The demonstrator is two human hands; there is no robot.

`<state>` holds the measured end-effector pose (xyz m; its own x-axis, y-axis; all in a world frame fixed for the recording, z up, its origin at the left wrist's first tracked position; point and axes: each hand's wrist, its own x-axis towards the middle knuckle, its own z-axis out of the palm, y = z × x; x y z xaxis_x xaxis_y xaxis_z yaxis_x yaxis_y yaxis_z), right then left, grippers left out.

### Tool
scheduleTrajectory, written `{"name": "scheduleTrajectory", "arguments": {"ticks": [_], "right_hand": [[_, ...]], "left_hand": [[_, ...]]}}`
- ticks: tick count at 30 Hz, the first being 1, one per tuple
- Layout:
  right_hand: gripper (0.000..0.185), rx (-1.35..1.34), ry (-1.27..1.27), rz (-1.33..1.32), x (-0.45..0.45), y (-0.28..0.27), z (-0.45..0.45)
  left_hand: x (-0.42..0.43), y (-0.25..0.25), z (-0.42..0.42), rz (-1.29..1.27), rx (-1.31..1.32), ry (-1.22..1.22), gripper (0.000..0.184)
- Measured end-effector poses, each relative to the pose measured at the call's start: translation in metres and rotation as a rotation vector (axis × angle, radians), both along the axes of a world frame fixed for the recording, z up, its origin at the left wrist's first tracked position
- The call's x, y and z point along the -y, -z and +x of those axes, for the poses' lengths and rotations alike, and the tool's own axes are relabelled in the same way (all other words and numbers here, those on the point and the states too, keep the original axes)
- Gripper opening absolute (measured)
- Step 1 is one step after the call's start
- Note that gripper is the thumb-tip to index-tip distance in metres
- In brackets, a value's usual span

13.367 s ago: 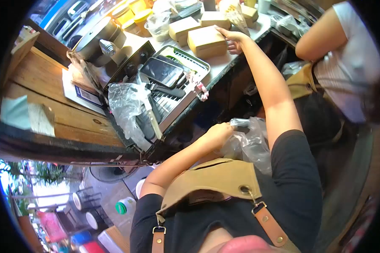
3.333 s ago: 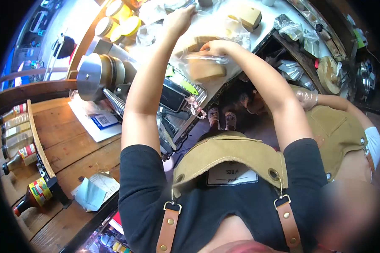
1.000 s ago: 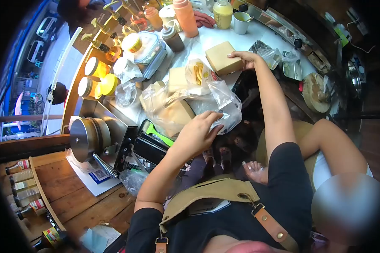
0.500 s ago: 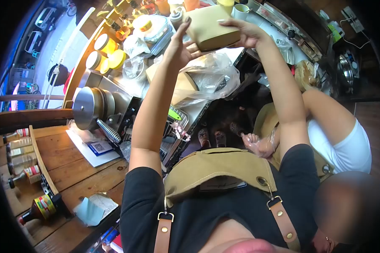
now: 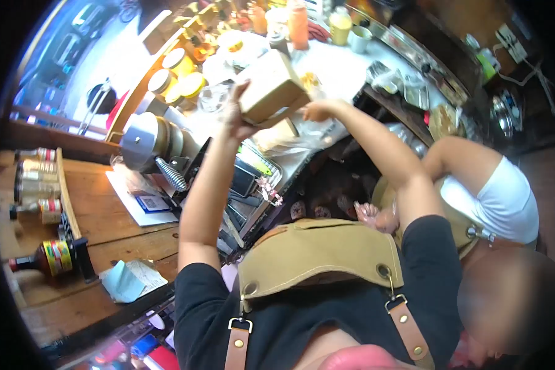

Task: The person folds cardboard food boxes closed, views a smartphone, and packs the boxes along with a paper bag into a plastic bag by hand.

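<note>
A brown cardboard box [image 5: 274, 89] is held up over the counter, tilted, by my left hand [image 5: 237, 114], whose fingers wrap its left side. Just right of the box is my right hand [image 5: 317, 111], its fingers closed at the edge of a clear plastic bag [image 5: 324, 132]; what they pinch is too small to make out. Another brown box [image 5: 279, 134] lies lower on the counter, partly covered by the bag. Behind my right hand some fries [image 5: 311, 80] show in a wrapper.
Sauce bottles [image 5: 298, 24] and a white cup [image 5: 359, 38] stand at the back. Yellow-lidded jars [image 5: 177, 61] and a round metal press [image 5: 143, 140] are on the left. A co-worker's gloved hand [image 5: 376, 216] is at the right. Bottles [image 5: 57, 257] line the wooden shelf.
The box, held between both hands half a second ago, has moved left and tilted in my left hand. My right hand has let go of it and come down beside the bag.
</note>
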<state>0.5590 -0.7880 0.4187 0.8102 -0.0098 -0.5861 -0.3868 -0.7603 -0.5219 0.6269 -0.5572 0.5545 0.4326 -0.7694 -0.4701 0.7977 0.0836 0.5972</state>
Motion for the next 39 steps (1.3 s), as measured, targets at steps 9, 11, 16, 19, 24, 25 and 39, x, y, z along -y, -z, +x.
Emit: {"name": "scheduleTrajectory", "arguments": {"ticks": [9, 11, 16, 19, 24, 25, 39], "right_hand": [[0.034, -0.029, 0.182, -0.056, 0.036, 0.003, -0.031], [0.04, -0.038, 0.17, 0.087, 0.041, -0.005, -0.033], [0.045, -0.116, 0.49, 0.339, 0.026, -0.035, -0.027], [0.046, -0.046, 0.68, 0.538, 0.031, -0.014, -0.008], [0.037, 0.032, 0.668, 0.293, 0.013, -0.031, -0.011], [0.037, 0.032, 0.669, 0.289, 0.014, -0.034, -0.013], [0.063, -0.007, 0.226, -0.13, -0.004, -0.061, -0.019]], "left_hand": [[0.056, 0.102, -0.019, -0.064, -0.024, -0.11, 0.051], [0.048, 0.115, -0.012, -0.034, -0.01, -0.058, 0.052], [0.044, 0.132, -0.005, 0.147, -0.006, 0.097, 0.057], [0.037, 0.125, -0.013, 0.23, 0.15, 0.141, 0.058], [0.06, 0.123, -0.016, 0.283, 0.181, 0.104, 0.056], [0.064, 0.128, -0.015, 0.252, 0.163, 0.141, 0.056], [0.128, 0.177, -0.042, 0.591, 0.579, 0.057, 0.064]]}}
